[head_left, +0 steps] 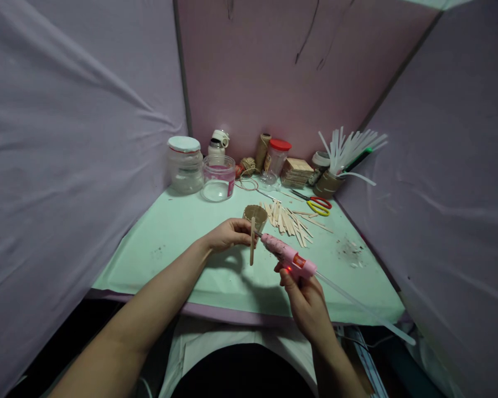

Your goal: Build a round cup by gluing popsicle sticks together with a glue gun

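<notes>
Between the fingers of my left hand point(233, 234) is an upright wooden craft stick point(252, 251). Just behind the stick stands a small brown cup point(255, 212) with a scalloped rim; whether my fingers touch it is hidden. My right hand point(306, 298) is wrapped round a pink hot glue gun point(292, 260) with a small red light lit. Its nozzle points left and meets or nearly meets the stick. A long translucent glue stick point(361, 307) sticks out of the gun's rear. Loose craft sticks point(288, 224) lie in a pile to the right of the cup.
Scissors point(317, 204) with red and yellow handles lie behind the pile. Along the back stand clear jars point(185, 166), a red-lidded jar point(276, 160), twine point(248, 165), stacked wooden squares point(296, 172) and a holder of glue sticks point(327, 183). Scraps point(351, 251) litter the right side.
</notes>
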`<state>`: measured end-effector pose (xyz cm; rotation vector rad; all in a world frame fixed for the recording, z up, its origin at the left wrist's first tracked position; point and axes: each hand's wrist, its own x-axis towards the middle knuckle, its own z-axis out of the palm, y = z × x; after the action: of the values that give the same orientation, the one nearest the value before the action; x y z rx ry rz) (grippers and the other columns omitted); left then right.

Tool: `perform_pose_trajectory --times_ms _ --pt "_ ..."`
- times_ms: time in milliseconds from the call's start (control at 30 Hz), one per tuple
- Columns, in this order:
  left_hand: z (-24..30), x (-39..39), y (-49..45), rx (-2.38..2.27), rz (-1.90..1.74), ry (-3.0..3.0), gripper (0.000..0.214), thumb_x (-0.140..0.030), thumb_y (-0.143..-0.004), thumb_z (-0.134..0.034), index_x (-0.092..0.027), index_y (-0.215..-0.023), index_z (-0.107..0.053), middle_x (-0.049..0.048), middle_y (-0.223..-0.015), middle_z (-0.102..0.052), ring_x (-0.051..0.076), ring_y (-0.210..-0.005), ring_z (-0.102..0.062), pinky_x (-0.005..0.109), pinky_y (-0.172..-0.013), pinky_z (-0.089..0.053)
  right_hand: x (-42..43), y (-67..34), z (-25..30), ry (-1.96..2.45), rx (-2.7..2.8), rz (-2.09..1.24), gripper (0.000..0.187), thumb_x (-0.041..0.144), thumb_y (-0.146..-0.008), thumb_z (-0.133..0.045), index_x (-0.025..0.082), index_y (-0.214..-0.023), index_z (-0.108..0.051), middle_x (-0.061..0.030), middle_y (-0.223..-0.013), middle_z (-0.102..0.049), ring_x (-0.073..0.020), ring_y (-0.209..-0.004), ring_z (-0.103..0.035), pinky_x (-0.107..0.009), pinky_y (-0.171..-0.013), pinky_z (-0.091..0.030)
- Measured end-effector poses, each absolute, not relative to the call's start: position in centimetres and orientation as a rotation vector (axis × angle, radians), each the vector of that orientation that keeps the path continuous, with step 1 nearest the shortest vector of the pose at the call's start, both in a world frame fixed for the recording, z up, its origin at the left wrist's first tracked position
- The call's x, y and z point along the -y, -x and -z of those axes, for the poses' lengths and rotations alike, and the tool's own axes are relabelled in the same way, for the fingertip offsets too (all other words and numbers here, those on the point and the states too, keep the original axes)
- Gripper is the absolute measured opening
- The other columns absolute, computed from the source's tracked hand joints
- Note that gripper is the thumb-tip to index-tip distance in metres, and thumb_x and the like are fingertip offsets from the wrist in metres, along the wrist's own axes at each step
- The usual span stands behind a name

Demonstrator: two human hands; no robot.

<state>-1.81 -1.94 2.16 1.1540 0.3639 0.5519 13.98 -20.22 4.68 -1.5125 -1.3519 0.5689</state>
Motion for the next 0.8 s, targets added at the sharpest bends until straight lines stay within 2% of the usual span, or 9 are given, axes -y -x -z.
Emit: perform_pose_trajectory --times_ms 433,567,800 --pt "-2.23 1.97 1.86 -0.368 -0.548 -1.179 0.034 -0.028 -0.053 -0.09 -0.011 -0.077 -0.073 0.0061 -0.071 -0.071 0.016 -0.067 -0.066 0.027 -0.07 -0.051 20.13 -14.01 -4.49 1.51 1.32 -0.615 0.037 0.049 -0.089 -0.054 0.024 -0.109 -0.071 -0.0072 -0.082 -0.072 -0.0286 -0.087 -0.065 -0.038 -0.074 -0.052" --pt "-2.28 2.09 1.87 -0.372 -0.556 -1.18 0.033 -0.028 -0.053 -0.091 -0.012 -0.076 -0.073 0.0051 -0.071 -0.072 0.015 -0.067 -0.066 0.026 -0.069 -0.051 20.14 -14.08 -4.43 1.52 1.315 -0.603 0.037 0.05 -0.088 -0.055 0.023 -0.109 -0.071 -0.0069 -0.079 -0.071 -0.0278 -0.085 -0.066 -0.037 -0.074 -0.051" --pt "-2.49 1.86 2.1 -0.398 -0.642 -1.141 0.034 -0.027 -0.052 -0.091 -0.013 -0.078 -0.074 0.0055 -0.074 -0.072 0.015 -0.067 -0.066 0.025 -0.066 -0.051 20.42 -14.14 -4.31 1.545 1.328 -0.585 0.04 0.056 -0.086 -0.056 0.021 -0.091 -0.073 -0.0063 -0.071 -0.069 -0.0251 -0.074 -0.064 -0.035 -0.073 -0.052"
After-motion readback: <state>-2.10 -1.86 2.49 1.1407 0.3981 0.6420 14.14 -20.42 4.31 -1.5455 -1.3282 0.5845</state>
